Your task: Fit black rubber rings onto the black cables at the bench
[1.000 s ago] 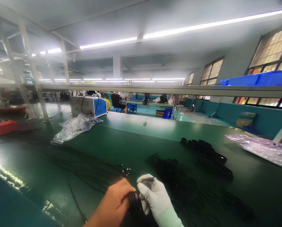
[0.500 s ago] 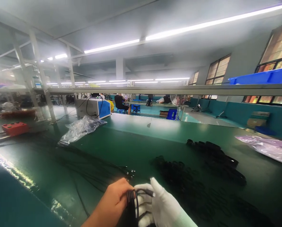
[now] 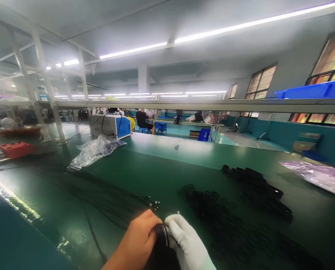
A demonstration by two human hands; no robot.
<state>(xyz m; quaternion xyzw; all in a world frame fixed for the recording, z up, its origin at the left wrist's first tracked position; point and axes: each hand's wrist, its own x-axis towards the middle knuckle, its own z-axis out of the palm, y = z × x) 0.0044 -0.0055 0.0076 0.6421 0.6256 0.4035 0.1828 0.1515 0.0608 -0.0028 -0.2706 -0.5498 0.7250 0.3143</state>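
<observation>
Holding the looped bundle of thin, shiny black cable (image 3: 162, 242) in the near middle, over the smooth green table (image 3: 153, 168), the bare left hand (image 3: 140, 236) squeezes its loops from the left. The white-gloved right hand (image 3: 186, 238) pinches at its right side, though the fingertips are partly hidden. It's best to lay loops side by side, squeeze gently and not let them twist.

My green table (image 3: 153, 172) carries loose black cables (image 3: 108, 192) to my left, a crumpled clear bag (image 3: 96, 153) beside a grey-and-blue machine (image 3: 111, 125), a red box (image 3: 16, 149), dark rings (image 3: 209, 202), black bundles (image 3: 257, 183) and a pinkish plastic bag (image 3: 319, 176).
</observation>
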